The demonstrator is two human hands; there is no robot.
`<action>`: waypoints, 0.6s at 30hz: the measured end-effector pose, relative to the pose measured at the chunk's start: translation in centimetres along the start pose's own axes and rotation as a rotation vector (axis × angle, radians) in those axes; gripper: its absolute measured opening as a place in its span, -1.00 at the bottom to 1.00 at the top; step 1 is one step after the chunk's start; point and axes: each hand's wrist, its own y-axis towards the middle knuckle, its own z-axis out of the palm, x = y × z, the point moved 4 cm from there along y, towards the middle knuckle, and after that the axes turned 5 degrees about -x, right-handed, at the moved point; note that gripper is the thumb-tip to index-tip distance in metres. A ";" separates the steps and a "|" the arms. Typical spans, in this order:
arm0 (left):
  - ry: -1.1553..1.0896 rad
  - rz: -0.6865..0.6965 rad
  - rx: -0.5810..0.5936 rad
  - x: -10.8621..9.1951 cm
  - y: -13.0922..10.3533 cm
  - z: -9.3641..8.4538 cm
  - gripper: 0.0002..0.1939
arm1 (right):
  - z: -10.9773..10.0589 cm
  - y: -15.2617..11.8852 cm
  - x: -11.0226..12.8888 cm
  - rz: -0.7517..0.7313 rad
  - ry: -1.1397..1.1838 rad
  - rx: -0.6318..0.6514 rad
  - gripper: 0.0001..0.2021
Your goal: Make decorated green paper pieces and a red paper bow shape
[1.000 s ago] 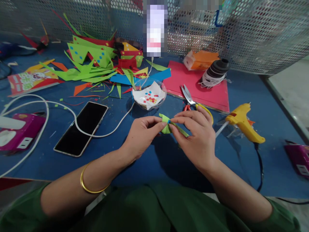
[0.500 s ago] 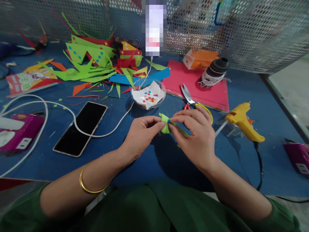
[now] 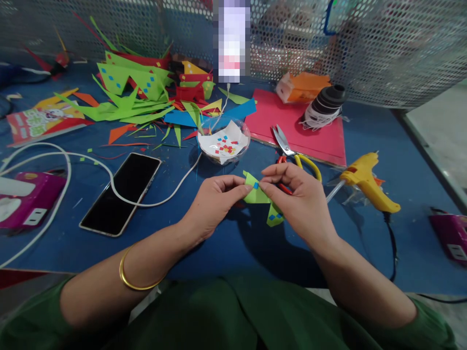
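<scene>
Between my two hands is a folded light-green paper cutout (image 3: 260,196) with small blue paper squares on it. My left hand (image 3: 209,206) pinches its left edge between thumb and forefinger. At its upper middle, the thumb and forefinger of my right hand (image 3: 306,206) close on the paper beside a blue square (image 3: 256,185). A lower flap with more blue squares hangs below the right thumb. Just beyond the right hand lie scissors (image 3: 285,146) with a red and a yellow handle, partly hidden by the fingers.
Ahead is a clear bowl (image 3: 242,153) with white paper and small coloured squares. Green paper masks (image 3: 120,80) and scraps lie back left. A phone (image 3: 122,194), crossed by a white cable, lies left. Red sheets (image 3: 266,116) and a yellow glue gun (image 3: 365,177) are at right.
My right fingers have shifted right and off the blue square, which now shows fully. More of the green paper and its lower flap has come into sight. The left hand stays nearly still.
</scene>
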 end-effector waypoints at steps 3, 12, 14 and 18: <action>0.010 0.001 0.014 0.0 -0.1 0.0 -0.83 | 0.0 0.0 0.0 -0.002 -0.004 -0.005 -0.84; 0.027 0.031 0.001 0.0 0.0 0.1 -0.84 | 0.1 -0.1 0.2 0.042 -0.011 0.027 -0.81; 0.029 0.033 0.008 0.0 0.0 0.1 -0.85 | 0.2 -0.1 0.1 0.039 -0.011 0.027 -0.81; 0.043 0.025 0.010 -0.1 -0.1 0.1 -0.87 | 0.3 -0.1 0.0 0.039 -0.018 0.031 -0.84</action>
